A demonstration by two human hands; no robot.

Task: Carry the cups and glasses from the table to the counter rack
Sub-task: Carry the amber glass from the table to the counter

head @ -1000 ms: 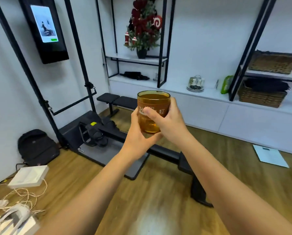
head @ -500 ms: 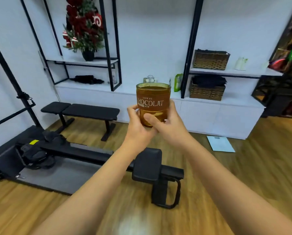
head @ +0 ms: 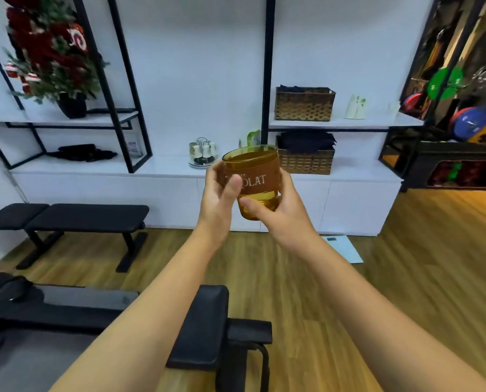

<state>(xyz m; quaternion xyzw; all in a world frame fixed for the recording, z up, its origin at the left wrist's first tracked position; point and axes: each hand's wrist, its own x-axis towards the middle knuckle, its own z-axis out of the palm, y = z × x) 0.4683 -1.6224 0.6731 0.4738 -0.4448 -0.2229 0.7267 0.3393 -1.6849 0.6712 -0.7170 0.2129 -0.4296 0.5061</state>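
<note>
An amber glass [head: 253, 176] with a brown band and white lettering is held up at chest height in the middle of the view. My left hand [head: 220, 199] grips its left side, thumb across the band. My right hand [head: 275, 210] cups its lower right side and base. The glass tilts slightly to the left. Behind it, on the long white counter [head: 162, 166], stands a small round rack [head: 203, 152] with several cups hung on it.
A black weight bench [head: 66, 219] stands on the wood floor at the left. A black rowing machine [head: 202, 326] lies low in front of me. Wicker baskets [head: 305, 104] sit on the shelves at the right, and a weight rack [head: 459, 131] at the far right.
The view has swung right and moved closer to the counter. The glass stays in both hands; my left thumb has slid up over the lettering.
</note>
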